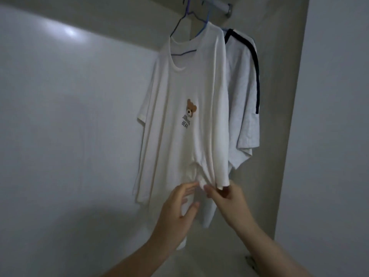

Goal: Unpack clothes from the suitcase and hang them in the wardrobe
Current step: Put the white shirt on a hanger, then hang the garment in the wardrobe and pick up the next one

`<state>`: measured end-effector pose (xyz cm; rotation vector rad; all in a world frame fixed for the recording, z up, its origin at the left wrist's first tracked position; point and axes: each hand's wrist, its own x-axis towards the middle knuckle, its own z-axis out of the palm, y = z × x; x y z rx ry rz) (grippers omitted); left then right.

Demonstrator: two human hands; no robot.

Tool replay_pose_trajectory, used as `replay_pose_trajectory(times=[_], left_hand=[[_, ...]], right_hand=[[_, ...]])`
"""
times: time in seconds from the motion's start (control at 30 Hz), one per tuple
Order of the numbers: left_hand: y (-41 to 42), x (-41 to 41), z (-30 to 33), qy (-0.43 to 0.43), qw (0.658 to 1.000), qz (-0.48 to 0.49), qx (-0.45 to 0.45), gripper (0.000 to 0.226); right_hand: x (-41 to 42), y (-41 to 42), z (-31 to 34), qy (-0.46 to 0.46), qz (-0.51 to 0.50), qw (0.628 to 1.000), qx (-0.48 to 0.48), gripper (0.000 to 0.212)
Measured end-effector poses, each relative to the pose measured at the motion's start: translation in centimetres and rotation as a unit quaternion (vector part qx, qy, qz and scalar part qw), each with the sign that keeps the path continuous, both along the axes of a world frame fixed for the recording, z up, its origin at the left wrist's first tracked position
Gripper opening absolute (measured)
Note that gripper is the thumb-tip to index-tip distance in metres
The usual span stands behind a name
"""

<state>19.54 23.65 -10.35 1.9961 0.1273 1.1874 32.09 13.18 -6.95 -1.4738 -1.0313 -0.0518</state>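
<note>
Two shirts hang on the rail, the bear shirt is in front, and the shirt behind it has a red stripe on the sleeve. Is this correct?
Not quite. In the head view the stripe on the shirt behind is dark, near black, not red. The rest holds: both hang on the rail, with the bear shirt in front.

We see only our own two forearms and hands, and both are bare. Our left hand (175, 208) has no ring, watch or bracelet on it, and the forearm behind it carries no sleeve as far back as the lower edge of the view. Our right hand (227, 198) is the same: no glove, no jewellery, and a bare wrist and forearm behind it. The fingernails look short and unpainted, though the dim light and blur keep us from being sure.
</note>
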Motion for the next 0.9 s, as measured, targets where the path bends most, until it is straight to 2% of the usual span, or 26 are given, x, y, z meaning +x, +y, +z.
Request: replay_pose_trajectory(times=[0.13,0.2,0.33,0.4,0.57,0.77,0.9], left_hand=[[-1.2,-0.8,-4.8,0.096,0.994,-0.034,-0.046,0.04],[-2.2,-1.0,-6.8,0.139,0.986,-0.056,-0.07,0.04],[-4.7,-1.0,-10.3,0.203,0.968,-0.129,-0.077,0.035],[-6.3,-0.8,-11.7,0.223,0.959,-0.152,-0.09,0.033],[-9.7,0.0,-14.3,0.25,0.946,-0.175,-0.109,0.032],[-12.5,2.1,-16.2,0.296,0.931,-0.194,-0.091,0.025],[-16.8,4.5,-17.4,0.346,0.897,-0.263,-0.084,0.026]], right_hand=[[-1.0,-3.3,-9.0,0.076,-0.005,0.993,-0.096,0.024],[-1.4,-5.4,-13.0,0.135,-0.03,0.982,-0.125,0.027],[-2.8,-9.5,-17.3,0.351,-0.047,0.93,-0.103,0.011],[-3.1,-11.3,-18.4,0.401,-0.064,0.91,-0.087,0.008],[-3.4,-15.3,-20.1,0.427,-0.116,0.894,-0.074,0.01],[-3.4,-19.8,-21.9,0.411,-0.161,0.894,-0.084,0.026],[-3.6,-24.0,-22.9,0.425,-0.189,0.882,-0.074,0.035]])
